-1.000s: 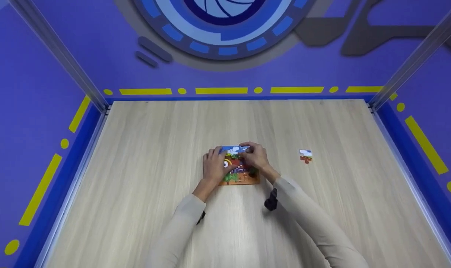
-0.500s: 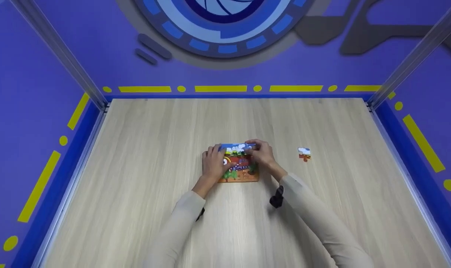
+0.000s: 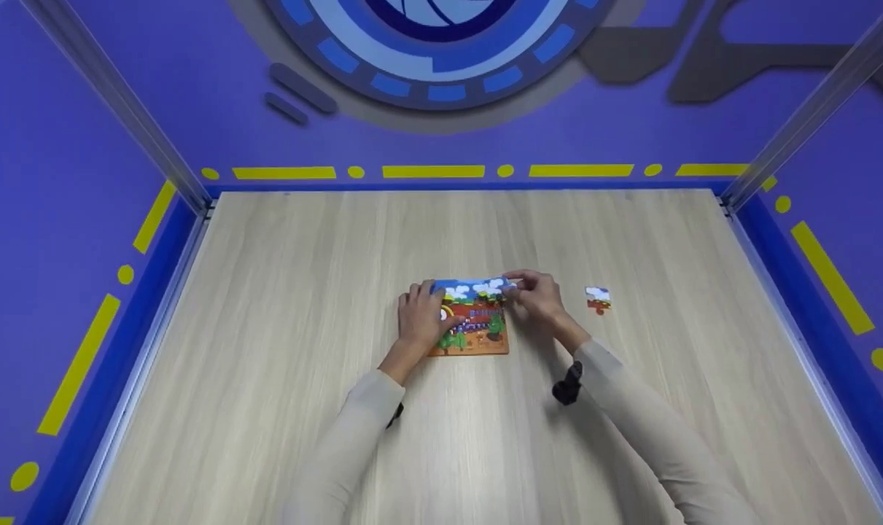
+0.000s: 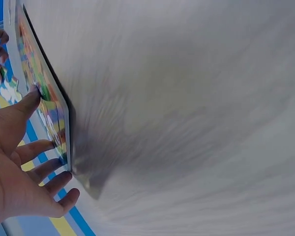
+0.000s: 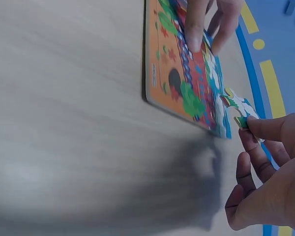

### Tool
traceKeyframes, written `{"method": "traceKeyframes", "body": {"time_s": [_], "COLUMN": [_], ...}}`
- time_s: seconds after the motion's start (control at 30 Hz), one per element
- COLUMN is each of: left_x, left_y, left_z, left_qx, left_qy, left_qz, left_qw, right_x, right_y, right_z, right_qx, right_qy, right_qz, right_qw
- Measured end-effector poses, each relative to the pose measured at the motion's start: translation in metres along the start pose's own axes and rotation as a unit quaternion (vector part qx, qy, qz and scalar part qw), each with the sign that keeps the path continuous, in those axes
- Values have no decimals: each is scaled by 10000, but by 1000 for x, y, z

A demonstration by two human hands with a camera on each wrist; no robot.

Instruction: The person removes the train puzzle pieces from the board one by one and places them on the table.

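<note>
A jigsaw puzzle board (image 3: 472, 344) with an orange lower border and a bright picture of clouds and a red shape lies on the table. My left hand (image 3: 421, 317) rests on its left side, thumb over the picture and fingers along the edge, as the left wrist view shows. Just off the upper right corner, my right hand (image 3: 539, 297) pinches a puzzle piece (image 5: 242, 108) between thumb and fingers. White, blue and green show on that piece, which is held above the tabletop in the right wrist view. Whether it touches the board is unclear.
Another puzzle patch (image 3: 598, 299), with cloud and red parts, lies on the table (image 3: 302, 292) to the right of my right hand. Blue-purple walls (image 3: 441, 149) with yellow markings enclose the table at the back and both sides.
My right hand has moved right, from over the top of the board to beyond its upper right corner, uncovering more of the picture. My left hand stays in place.
</note>
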State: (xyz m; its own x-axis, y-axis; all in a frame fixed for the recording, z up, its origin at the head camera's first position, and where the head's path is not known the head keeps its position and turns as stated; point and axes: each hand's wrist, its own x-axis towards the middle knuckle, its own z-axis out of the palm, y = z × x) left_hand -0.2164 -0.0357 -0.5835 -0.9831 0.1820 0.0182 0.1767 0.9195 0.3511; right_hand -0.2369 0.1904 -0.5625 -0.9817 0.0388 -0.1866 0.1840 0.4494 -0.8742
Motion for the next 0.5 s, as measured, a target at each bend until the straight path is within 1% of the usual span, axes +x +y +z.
{"method": "traceKeyframes", "body": {"time_s": [0.1, 0.3, 0.37, 0.5], "left_x": [2, 3, 3, 4], "left_y": [0, -2, -3, -3], "left_z": [-1, 0, 1, 1], "left_qx": [-12, -203, -224, -147], "left_qy": [5, 193, 196, 115], "left_qz": [6, 110, 132, 114], "left_qw": [10000, 9995, 9995, 9998], "right_x": [2, -1, -2, -4], "right_y": [4, 11, 13, 16], "right_z": [-8, -24, -28, -34], "right_qx": [-19, 87, 117, 17], "right_qy": [58, 185, 192, 141], "right_qz": [42, 53, 26, -32], "right_qw": [10000, 9998, 9997, 9999]}}
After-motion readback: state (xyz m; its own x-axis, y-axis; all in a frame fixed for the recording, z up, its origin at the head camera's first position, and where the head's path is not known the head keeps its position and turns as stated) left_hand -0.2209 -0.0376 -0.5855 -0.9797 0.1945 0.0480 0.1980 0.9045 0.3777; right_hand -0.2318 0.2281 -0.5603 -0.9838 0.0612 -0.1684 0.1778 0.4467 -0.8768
